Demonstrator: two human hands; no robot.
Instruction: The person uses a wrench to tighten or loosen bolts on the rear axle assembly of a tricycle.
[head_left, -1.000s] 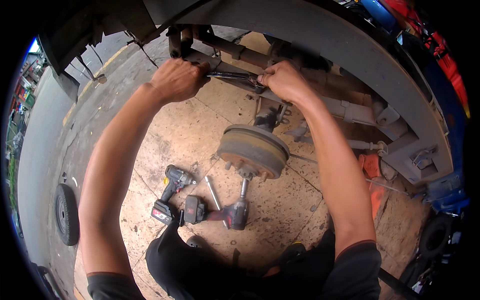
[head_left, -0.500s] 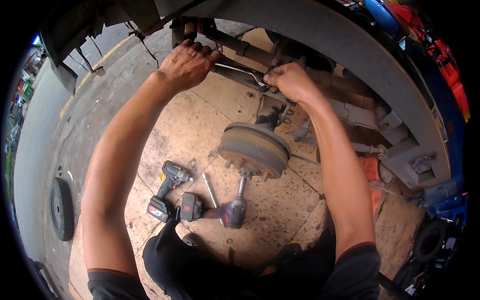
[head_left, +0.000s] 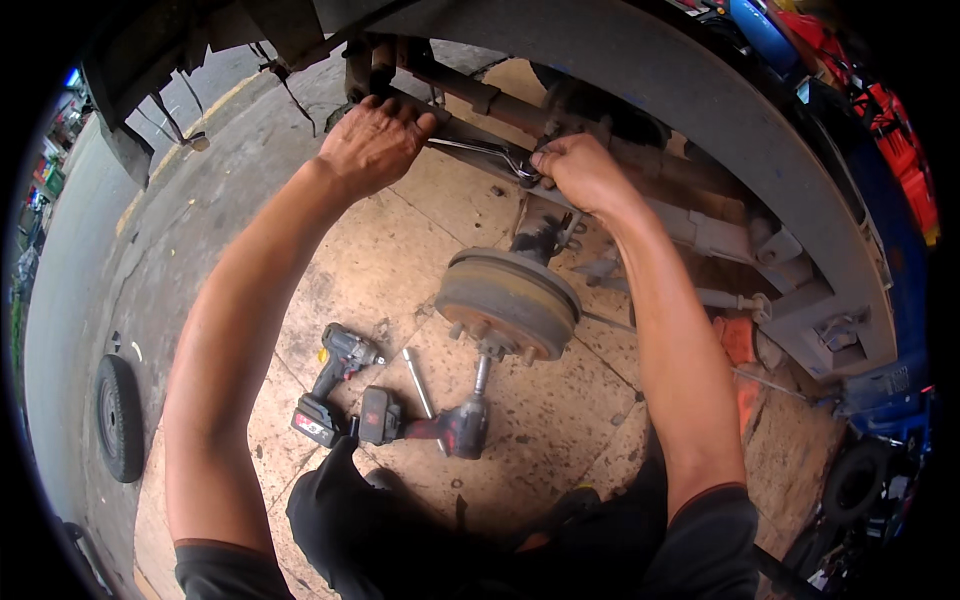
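Two cordless impact tools on a tan, dark-spotted tiled floor (head_left: 345,265): a grey impact driver (head_left: 345,350) and a red-and-black impact wrench (head_left: 460,430), its socket end near the studs of a rusty brake drum (head_left: 510,305). Thin metal rod (head_left: 417,380) between them. Grey pavement (head_left: 165,270) at left, with a wheel (head_left: 120,418). Dark vehicle frame (head_left: 690,100) arches across the top.

Wrench (head_left: 472,147): slim, shiny, silver, bent near its right-hand end; located under the frame, beyond the drum, spanning the gap between the hands.

Left hand (head_left: 375,145): fingers curled closed over the wrench's left-hand end, which they hide. Right hand (head_left: 578,172): thumb and bent fingers pinching the other end; some fingertips hidden.
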